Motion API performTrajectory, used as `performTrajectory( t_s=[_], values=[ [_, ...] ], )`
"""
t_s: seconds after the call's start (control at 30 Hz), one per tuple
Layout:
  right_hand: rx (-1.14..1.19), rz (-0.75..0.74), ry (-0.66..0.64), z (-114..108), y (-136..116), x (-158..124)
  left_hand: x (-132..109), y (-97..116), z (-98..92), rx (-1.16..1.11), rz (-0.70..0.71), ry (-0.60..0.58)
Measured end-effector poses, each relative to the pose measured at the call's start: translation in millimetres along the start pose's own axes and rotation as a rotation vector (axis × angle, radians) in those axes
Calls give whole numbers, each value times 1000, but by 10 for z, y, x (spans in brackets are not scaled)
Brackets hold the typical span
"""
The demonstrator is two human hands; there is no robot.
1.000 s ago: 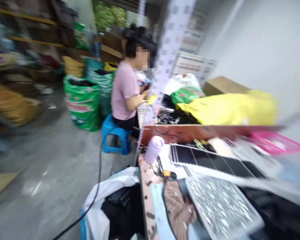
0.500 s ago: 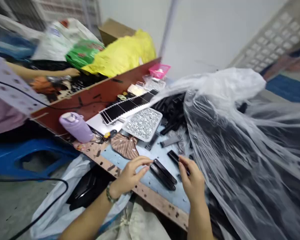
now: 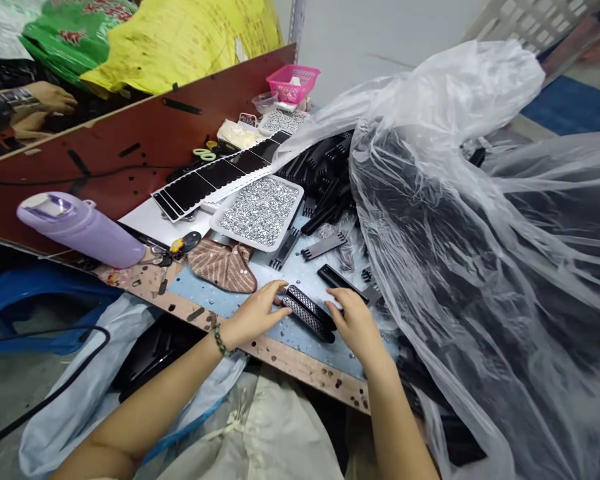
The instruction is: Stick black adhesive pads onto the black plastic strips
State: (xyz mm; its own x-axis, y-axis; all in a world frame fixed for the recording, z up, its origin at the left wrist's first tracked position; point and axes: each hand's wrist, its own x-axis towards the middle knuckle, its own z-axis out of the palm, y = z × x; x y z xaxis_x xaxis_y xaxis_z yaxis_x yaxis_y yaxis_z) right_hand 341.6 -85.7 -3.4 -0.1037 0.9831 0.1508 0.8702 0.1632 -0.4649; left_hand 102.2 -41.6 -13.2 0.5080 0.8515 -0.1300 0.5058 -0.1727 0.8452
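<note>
Noted, left to right. At far left, past a red-brown board point(image 3: 115, 140), a co-worker's hand point(image 3: 50, 98) rests over dark clutter, below a green bag point(image 3: 75, 33) and a yellow bag point(image 3: 180, 40). On your side of the board, a lilac water bottle point(image 3: 80, 230) lies on its side above a blue stool point(image 3: 30, 287). Further along, a striped brown cloth point(image 3: 223, 267) sits just below a tray of rhinestones point(image 3: 257, 213). A sheet of black strips point(image 3: 210, 177) runs behind the tray toward a pink basket point(image 3: 293, 83).

Your left hand point(image 3: 255, 315), with a beaded bracelet point(image 3: 221, 341) at the wrist, is open, its fingers close together and extended, tips at the left side of two black mesh-textured bars point(image 3: 307, 313). The bars lie side by side on a pale blue mat point(image 3: 293, 340), between your hands. Your right hand point(image 3: 355, 327) is loosely curved, its fingers against the bars' right end. Neither hand pinches them.

Just beyond your right fingers lies a separate black bar point(image 3: 340, 283). Above it are a grey comb piece point(image 3: 323, 245) and a heap of black comb pieces point(image 3: 320, 173). A clear plastic sheet point(image 3: 445, 200) fills the right side, draped over dark items.
</note>
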Motion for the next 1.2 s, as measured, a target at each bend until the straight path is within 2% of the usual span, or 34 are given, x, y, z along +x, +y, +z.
performTrajectory(
  t_s=[0.1,0.2,0.27,0.43,0.5,0.73,0.83,0.97,1.1,1.2],
  values=[
    [-228,87,51,-52,190,135,21,7,60,33,-68,18],
    [-356,111,-32,-64,341,254,38,-9,103,9,-61,17],
    [-298,100,-69,-61,382,287,30,-26,115,-47,-53,3],
    [145,153,-161,-67,320,239,-66,-26,69,-191,-84,-68],
    [248,180,-221,-62,272,223,-85,-21,43,-183,-63,-56],
    [275,130,-279,-19,126,209,14,-98,103,5,206,43],
    [258,121,-275,-8,109,188,7,-92,125,-24,133,69],
    [228,87,-225,30,136,166,-26,-22,68,-84,-39,2],
    [197,65,-219,74,151,148,37,42,3,-8,-117,-17],
    [193,61,-200,103,153,127,100,54,-33,-55,-148,-36]
  ],
)
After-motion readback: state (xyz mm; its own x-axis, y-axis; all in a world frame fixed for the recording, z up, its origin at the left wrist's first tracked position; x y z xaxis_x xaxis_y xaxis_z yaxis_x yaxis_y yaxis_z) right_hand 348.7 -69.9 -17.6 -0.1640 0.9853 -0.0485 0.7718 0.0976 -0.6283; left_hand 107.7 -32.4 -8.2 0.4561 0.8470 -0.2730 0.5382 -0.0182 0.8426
